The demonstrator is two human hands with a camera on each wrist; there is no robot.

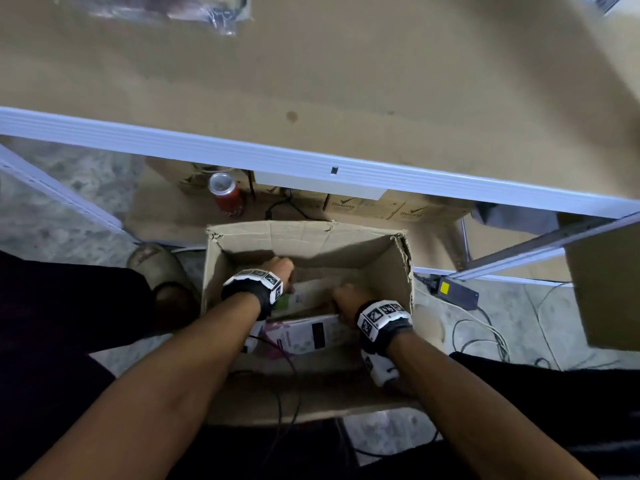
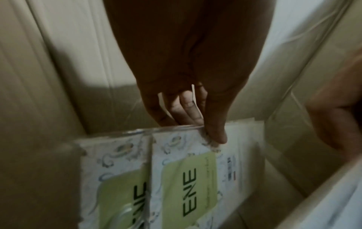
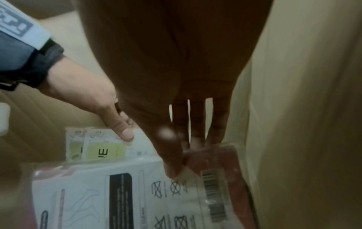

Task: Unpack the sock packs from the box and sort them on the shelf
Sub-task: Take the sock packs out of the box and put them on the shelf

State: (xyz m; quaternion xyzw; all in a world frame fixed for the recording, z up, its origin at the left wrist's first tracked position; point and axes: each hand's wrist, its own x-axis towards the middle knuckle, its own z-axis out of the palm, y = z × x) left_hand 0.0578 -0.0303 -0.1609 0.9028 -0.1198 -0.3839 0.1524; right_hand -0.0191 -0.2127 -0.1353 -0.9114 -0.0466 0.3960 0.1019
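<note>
An open cardboard box [image 1: 346, 237] stands on the floor below the brown shelf board [image 1: 346, 81]. Both my hands reach inside it. My left hand [image 1: 278, 268] [image 2: 203, 128] pinches the top edge of a white sock pack with a green label [image 2: 188, 186] [image 3: 105, 151]; a second such pack [image 2: 121, 186] stands beside it. My right hand [image 1: 348, 299] [image 3: 184, 155] pinches the upper corner of a plastic-wrapped pack with a white care-symbol card and a barcode [image 3: 137, 193] [image 1: 304, 336], near the box's right wall.
On the floor behind the box are a red can [image 1: 227, 195] and printed cartons [image 1: 363, 206] under the shelf's white edge [image 1: 311, 161]. A power adapter [image 1: 453, 292] and cables lie to the right, a shoe [image 1: 156, 261] to the left. A wrapped pack [image 1: 194, 8] lies on the shelf's far left.
</note>
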